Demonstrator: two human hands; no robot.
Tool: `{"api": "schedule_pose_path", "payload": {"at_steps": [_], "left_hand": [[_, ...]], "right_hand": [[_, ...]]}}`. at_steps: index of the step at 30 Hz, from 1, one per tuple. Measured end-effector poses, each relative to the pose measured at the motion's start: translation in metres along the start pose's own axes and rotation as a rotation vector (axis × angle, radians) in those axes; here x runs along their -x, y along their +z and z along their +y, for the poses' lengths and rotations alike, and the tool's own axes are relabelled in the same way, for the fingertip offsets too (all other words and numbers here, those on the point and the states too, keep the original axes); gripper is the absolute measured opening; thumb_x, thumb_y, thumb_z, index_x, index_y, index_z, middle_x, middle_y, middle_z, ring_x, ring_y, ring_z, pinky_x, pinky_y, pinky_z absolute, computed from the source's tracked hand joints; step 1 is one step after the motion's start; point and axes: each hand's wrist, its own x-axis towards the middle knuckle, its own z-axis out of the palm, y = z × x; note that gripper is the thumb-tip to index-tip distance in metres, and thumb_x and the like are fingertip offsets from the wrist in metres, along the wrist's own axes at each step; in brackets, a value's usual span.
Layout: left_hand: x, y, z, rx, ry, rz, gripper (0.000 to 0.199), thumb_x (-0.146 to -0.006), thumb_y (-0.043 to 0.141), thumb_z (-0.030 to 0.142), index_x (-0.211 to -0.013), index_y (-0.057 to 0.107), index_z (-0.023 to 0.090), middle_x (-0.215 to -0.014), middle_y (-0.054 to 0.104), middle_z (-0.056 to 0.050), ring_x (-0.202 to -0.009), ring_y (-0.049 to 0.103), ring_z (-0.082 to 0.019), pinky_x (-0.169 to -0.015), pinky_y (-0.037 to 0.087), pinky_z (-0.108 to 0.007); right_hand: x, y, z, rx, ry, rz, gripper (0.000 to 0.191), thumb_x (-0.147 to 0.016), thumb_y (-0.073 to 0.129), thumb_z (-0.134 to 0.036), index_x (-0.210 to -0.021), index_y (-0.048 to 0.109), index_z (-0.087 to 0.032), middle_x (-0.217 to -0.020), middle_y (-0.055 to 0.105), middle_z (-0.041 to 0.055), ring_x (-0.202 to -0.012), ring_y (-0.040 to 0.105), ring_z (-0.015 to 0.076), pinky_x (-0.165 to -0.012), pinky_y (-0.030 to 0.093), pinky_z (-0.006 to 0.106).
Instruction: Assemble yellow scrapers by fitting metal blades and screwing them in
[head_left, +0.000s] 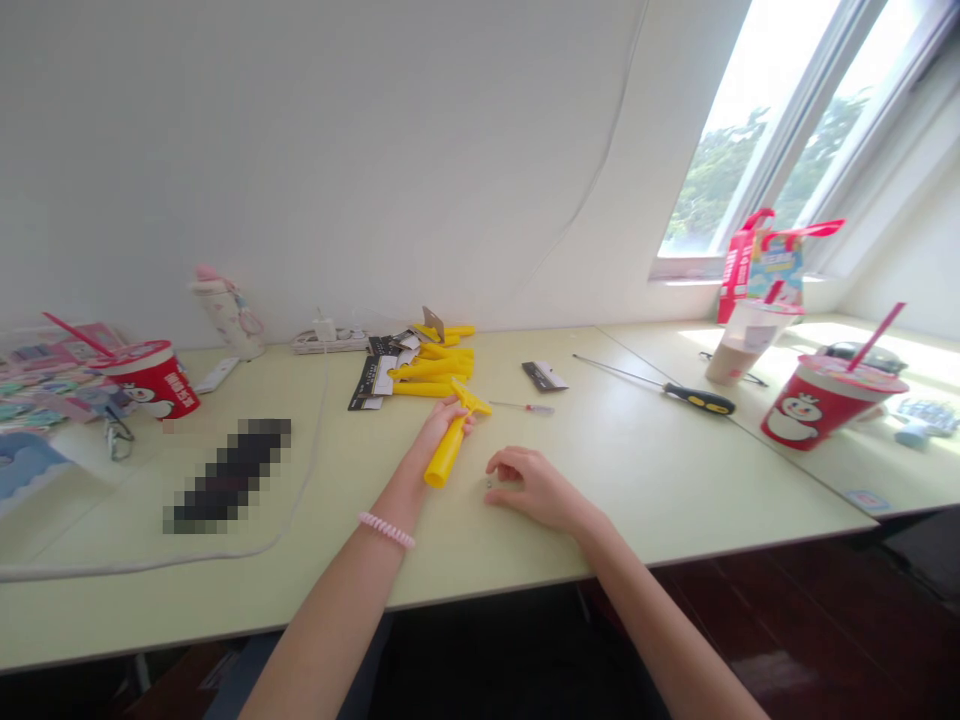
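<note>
My left hand [436, 430] is closed around a yellow T-shaped plastic tool [448, 450] that looks like a scraper. Its round handle points toward me and its wide head points away. To its right, my right hand [536, 488] rests low over the table with fingers curled and thumb apart. Tiny shiny bits [489, 484], too small to name, lie at its fingertips. A small screwdriver [536, 408] with a clear handle lies just beyond my hands. Behind the left hand is a pile of similar yellow tools [435, 372], some with black-and-white card packaging [366, 385].
A black-and-white packet [545, 377] and a long black-and-yellow screwdriver [697, 399] lie right of centre. Red drink cups stand at left [157, 380] and right [814, 405], near a clear cup [750, 340]. A blurred-out dark object [232, 475] and a white cable [304, 490] lie at left.
</note>
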Motion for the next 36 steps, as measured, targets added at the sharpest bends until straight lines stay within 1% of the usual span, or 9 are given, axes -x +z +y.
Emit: {"api": "schedule_pose_path", "payload": {"at_steps": [5,10,14,17,19,24,26,30,36], "left_hand": [[0.002,0.003,0.0,0.0,0.008,-0.018,0.038,-0.074,0.047,0.0,-0.11,0.043,0.013,-0.069,0.054,-0.001,-0.047,0.05,-0.006,-0.044,0.038,-0.015],[0.003,0.004,0.001,-0.008,-0.004,-0.069,0.033,-0.074,0.048,0.0,-0.105,0.048,0.011,-0.069,0.054,-0.002,-0.049,0.05,-0.005,-0.046,0.039,-0.015],[0.006,0.006,0.002,-0.003,-0.018,-0.098,0.037,-0.072,0.051,0.0,-0.108,0.05,0.011,-0.069,0.054,-0.002,-0.051,0.05,-0.006,-0.046,0.039,-0.015],[0.01,0.008,0.004,-0.024,-0.032,-0.105,0.043,-0.071,0.053,0.001,-0.113,0.049,0.012,-0.071,0.055,-0.002,-0.052,0.051,-0.007,-0.047,0.04,-0.016],[0.011,0.01,0.004,-0.035,-0.044,-0.132,0.046,-0.071,0.054,0.001,-0.115,0.049,0.013,-0.073,0.056,-0.002,-0.053,0.052,-0.007,-0.048,0.04,-0.017],[0.014,0.011,0.004,-0.068,-0.069,-0.239,0.053,-0.07,0.056,0.004,-0.121,0.046,0.014,-0.078,0.058,-0.004,-0.055,0.054,-0.008,-0.048,0.039,-0.018],[0.014,0.01,0.003,-0.075,-0.087,-0.271,0.056,-0.07,0.057,0.005,-0.124,0.043,0.014,-0.075,0.057,-0.004,-0.054,0.053,-0.008,-0.047,0.038,-0.018],[0.013,0.009,0.002,-0.099,-0.124,-0.271,0.06,-0.071,0.057,0.006,-0.127,0.038,0.013,-0.068,0.055,-0.001,-0.051,0.051,-0.008,-0.048,0.036,-0.019],[0.016,0.012,0.004,-0.12,-0.094,-0.307,0.061,-0.069,0.058,0.008,-0.128,0.04,0.012,-0.071,0.057,-0.002,-0.056,0.054,-0.01,-0.051,0.036,-0.02]], "right_hand": [[-0.003,0.007,-0.006,0.128,-0.033,0.021,0.007,-0.08,0.058,-0.024,-0.079,0.062,-0.018,-0.078,0.059,0.0029,-0.072,0.054,0.0135,-0.067,0.042,0.024],[-0.007,0.007,-0.008,0.257,-0.088,0.029,0.012,-0.084,0.051,-0.018,-0.078,0.063,-0.018,-0.08,0.062,0.0047,-0.076,0.056,0.0143,-0.07,0.042,0.025],[-0.007,0.008,-0.006,0.298,-0.13,0.012,0.016,-0.085,0.048,-0.016,-0.076,0.061,-0.017,-0.079,0.062,0.0051,-0.076,0.056,0.0145,-0.07,0.042,0.025],[-0.014,0.002,0.001,0.247,-0.144,0.006,0.017,-0.083,0.048,-0.014,-0.073,0.061,-0.017,-0.077,0.063,0.0041,-0.074,0.056,0.014,-0.069,0.042,0.025],[-0.027,-0.007,0.007,0.193,-0.146,0.05,0.018,-0.082,0.048,-0.013,-0.072,0.062,-0.018,-0.075,0.064,0.0034,-0.071,0.056,0.0138,-0.068,0.041,0.026],[-0.07,-0.03,0.023,-0.092,0.036,0.395,0.015,-0.078,0.053,-0.027,-0.071,0.064,-0.018,-0.072,0.066,0.0036,-0.066,0.057,0.0149,-0.063,0.043,0.027],[-0.082,-0.028,0.028,-0.222,0.093,0.44,0.017,-0.075,0.054,-0.031,-0.07,0.063,-0.018,-0.072,0.066,0.0037,-0.068,0.059,0.0158,-0.062,0.044,0.027],[-0.089,-0.012,0.037,-0.385,0.124,0.431,0.025,-0.072,0.056,-0.041,-0.072,0.063,-0.017,-0.07,0.065,0.0034,-0.068,0.059,0.0159,-0.061,0.045,0.027],[-0.087,-0.004,0.04,-0.362,0.089,0.513,0.025,-0.07,0.058,-0.043,-0.072,0.062,-0.018,-0.069,0.062,0.0028,-0.063,0.054,0.0143,-0.057,0.042,0.026]]}}
